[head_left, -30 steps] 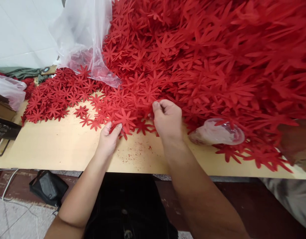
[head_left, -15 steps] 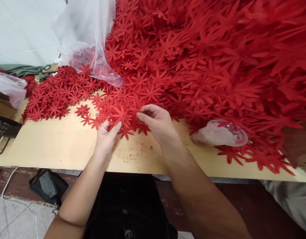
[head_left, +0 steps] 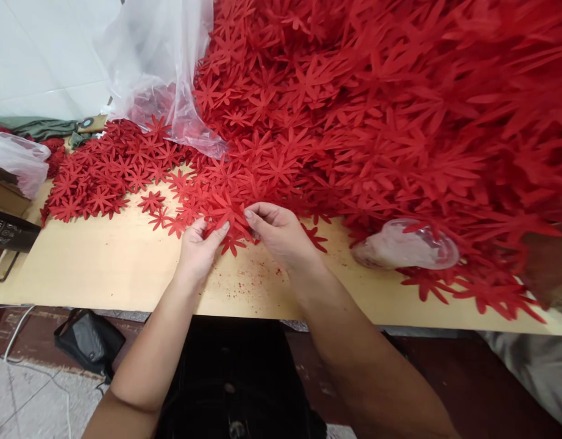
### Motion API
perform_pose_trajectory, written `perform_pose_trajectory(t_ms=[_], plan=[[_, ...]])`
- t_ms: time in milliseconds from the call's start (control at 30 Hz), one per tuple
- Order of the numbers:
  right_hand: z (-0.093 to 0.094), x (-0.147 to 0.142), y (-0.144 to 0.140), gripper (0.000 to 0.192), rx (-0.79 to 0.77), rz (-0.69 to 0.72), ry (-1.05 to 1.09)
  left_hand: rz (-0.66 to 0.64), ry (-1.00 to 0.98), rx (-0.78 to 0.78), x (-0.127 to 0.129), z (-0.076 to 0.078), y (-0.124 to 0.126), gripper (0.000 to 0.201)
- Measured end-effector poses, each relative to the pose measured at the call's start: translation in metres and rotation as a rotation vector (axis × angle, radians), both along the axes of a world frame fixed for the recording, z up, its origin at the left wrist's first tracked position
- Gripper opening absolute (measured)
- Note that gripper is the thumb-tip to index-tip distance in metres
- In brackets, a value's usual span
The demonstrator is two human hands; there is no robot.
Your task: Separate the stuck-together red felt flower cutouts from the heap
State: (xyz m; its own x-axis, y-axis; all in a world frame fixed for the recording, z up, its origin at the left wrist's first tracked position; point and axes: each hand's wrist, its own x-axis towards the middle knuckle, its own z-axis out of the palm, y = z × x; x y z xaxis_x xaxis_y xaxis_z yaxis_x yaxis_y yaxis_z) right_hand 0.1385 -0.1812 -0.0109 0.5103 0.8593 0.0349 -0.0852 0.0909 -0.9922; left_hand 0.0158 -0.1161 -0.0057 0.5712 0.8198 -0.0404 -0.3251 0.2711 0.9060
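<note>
A huge heap of red flower-shaped cutouts (head_left: 377,110) covers the back and right of the pale wooden table (head_left: 102,268). My left hand (head_left: 199,250) and my right hand (head_left: 281,235) meet at the heap's near edge. Between them lies a small stack of red cutouts (head_left: 226,216). The left thumb and fingers pinch its left side. The right fingertips press on its right side. One loose cutout (head_left: 315,238) lies just right of my right hand.
A clear plastic bag (head_left: 157,67) sags over the heap at the back left. A crumpled clear plastic piece (head_left: 404,247) lies at the right. A flatter spread of cutouts (head_left: 102,174) sits at the left. A black pedal (head_left: 89,341) rests on the floor.
My right hand moved left from the heap toward my left hand and opened its fist, fingertips now on the stack. My left hand stayed put, holding the cutouts.
</note>
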Motion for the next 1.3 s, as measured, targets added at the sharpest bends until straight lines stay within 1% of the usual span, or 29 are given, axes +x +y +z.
perform_pose_trajectory(t_ms=[67,167,267,333,400,433,500,533,600,633,667,733,800,833,867,967,1033,1067,1133,1200,1233,1300], plan=[[0.0,-0.001,0.0,0.031,-0.001,-0.028,-0.056,0.001,0.008,-0.016,0.0,0.0,-0.001,0.027],[0.003,-0.005,0.001,0.024,-0.024,-0.097,-0.186,0.054,0.035,-0.012,0.001,-0.001,-0.002,0.025],[0.003,-0.003,0.001,0.017,-0.044,-0.212,-0.339,0.106,0.069,0.018,0.0,-0.002,-0.002,0.024],[0.001,0.007,0.003,0.016,-0.041,-0.339,-0.421,0.153,0.073,0.032,-0.001,-0.002,0.001,0.024],[-0.005,0.021,0.003,0.016,-0.04,-0.457,-0.452,0.177,0.07,0.017,-0.004,-0.001,0.005,0.025],[-0.008,0.029,0.004,0.015,-0.039,-0.488,-0.455,0.173,0.073,0.003,-0.006,-0.001,0.008,0.026],[-0.013,0.039,0.003,0.01,-0.02,-0.503,-0.471,0.134,0.08,-0.023,-0.009,-0.001,0.01,0.027],[-0.014,0.041,0.002,0.012,-0.003,-0.502,-0.502,0.108,0.082,-0.029,-0.009,-0.002,0.011,0.027],[-0.012,0.036,0.001,0.022,0.033,-0.484,-0.587,0.059,0.086,-0.028,-0.009,-0.002,0.009,0.027],[-0.009,0.03,0.0,0.026,0.049,-0.457,-0.605,0.036,0.088,-0.025,-0.008,-0.002,0.008,0.027],[-0.006,0.022,-0.001,0.03,0.061,-0.399,-0.586,0.016,0.09,-0.021,-0.007,-0.002,0.006,0.027],[0.0,0.007,0.0,0.033,0.07,-0.193,-0.433,-0.028,0.093,-0.017,-0.006,-0.001,0.004,0.026],[0.004,-0.005,0.003,0.032,0.06,0.002,-0.243,-0.063,0.089,-0.018,-0.007,0.0,0.003,0.027],[0.005,-0.008,0.004,0.03,0.052,0.043,-0.18,-0.076,0.091,-0.016,-0.007,0.0,0.003,0.027],[0.005,-0.009,0.005,0.027,0.047,0.039,-0.143,-0.085,0.095,-0.011,-0.008,0.001,0.002,0.027],[0.003,-0.006,0.008,0.023,0.035,-0.075,-0.115,-0.088,0.101,0.006,-0.009,0.0,0.001,0.029],[0.001,-0.002,0.009,0.019,0.025,-0.145,-0.147,-0.088,0.1,0.014,-0.009,0.0,0.001,0.029],[-0.001,0.002,0.009,0.016,0.022,-0.196,-0.181,-0.083,0.1,0.016,-0.009,0.0,0.0,0.029],[-0.003,0.01,0.01,0.011,0.025,-0.342,-0.27,-0.066,0.103,0.009,-0.01,0.0,0.001,0.029],[-0.005,0.019,0.011,0.01,0.037,-0.474,-0.35,-0.045,0.101,-0.007,-0.01,-0.001,0.002,0.029],[-0.005,0.023,0.011,0.01,0.043,-0.503,-0.377,-0.039,0.097,-0.013,-0.01,-0.001,0.003,0.029],[-0.006,0.029,0.011,0.011,0.056,-0.495,-0.405,-0.038,0.093,-0.017,-0.011,-0.002,0.004,0.029]])
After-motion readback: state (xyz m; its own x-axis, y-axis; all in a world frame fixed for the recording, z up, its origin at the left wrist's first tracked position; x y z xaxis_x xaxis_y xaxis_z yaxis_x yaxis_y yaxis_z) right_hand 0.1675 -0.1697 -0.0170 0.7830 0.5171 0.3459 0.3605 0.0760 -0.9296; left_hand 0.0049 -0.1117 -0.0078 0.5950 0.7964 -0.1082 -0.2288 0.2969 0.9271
